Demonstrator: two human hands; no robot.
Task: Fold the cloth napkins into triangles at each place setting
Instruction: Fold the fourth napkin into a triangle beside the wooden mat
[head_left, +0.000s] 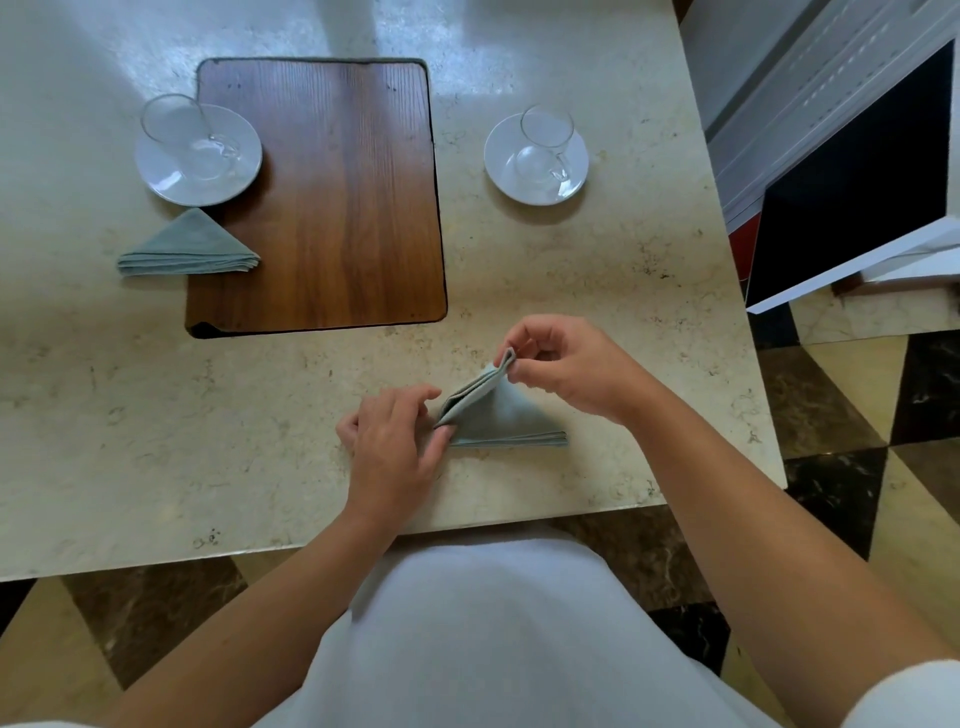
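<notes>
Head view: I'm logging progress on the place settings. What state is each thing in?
Near napkin: triangle, top corner lifted.
Far napkin: finished triangle, lying flat, untouched.
Left cup: upright, empty, on left saucer.
Right cup: upright, empty, on right saucer.
Left hand: holds near napkin's left corner.
Right hand: pinches its top corner.

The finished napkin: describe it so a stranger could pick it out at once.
Find the wooden board on the marble table. At its left edge, in front of the left saucer, lies the finished napkin, a grey-green triangle. Unlike the other napkin, held by the left hand and right hand, it lies untouched.
</notes>
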